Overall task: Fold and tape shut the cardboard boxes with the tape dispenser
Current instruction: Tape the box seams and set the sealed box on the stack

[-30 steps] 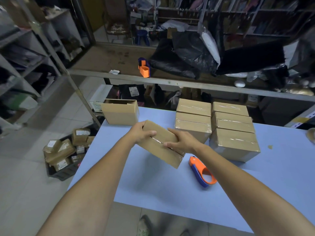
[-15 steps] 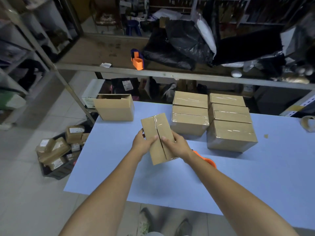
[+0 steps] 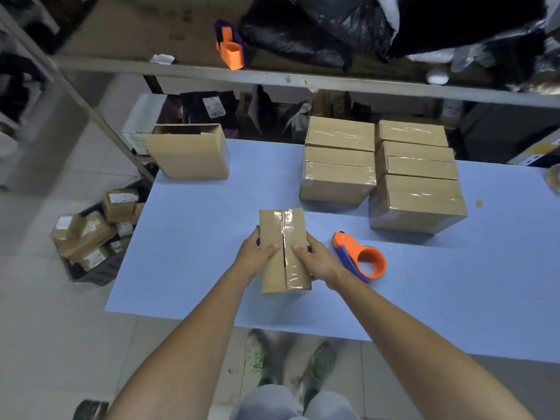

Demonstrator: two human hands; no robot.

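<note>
A small cardboard box [image 3: 284, 225] lies lengthwise on the blue table [image 3: 194, 244], its two flaps meeting along a centre seam with clear tape over the far part. My left hand [image 3: 256, 256] grips its left side, thumb on top. On the right side my right hand [image 3: 315, 259] holds it the same way. An orange and blue tape dispenser [image 3: 360, 259] lies on the table just right of my right hand, untouched. Several taped boxes [image 3: 385, 171] are stacked at the back right.
An open-topped cardboard box [image 3: 189, 153] stands at the table's back left corner. A second orange dispenser [image 3: 230, 47] sits on the shelf behind, beside black bags [image 3: 348, 22]. Labelled parcels [image 3: 91, 234] fill a crate on the floor at left. A tape roll [image 3: 554, 180] lies at the right edge.
The box has turned from a slanted pose to lie straight with its seam pointing away from me, and it has come down onto the table. Both hands stayed on its sides.
</note>
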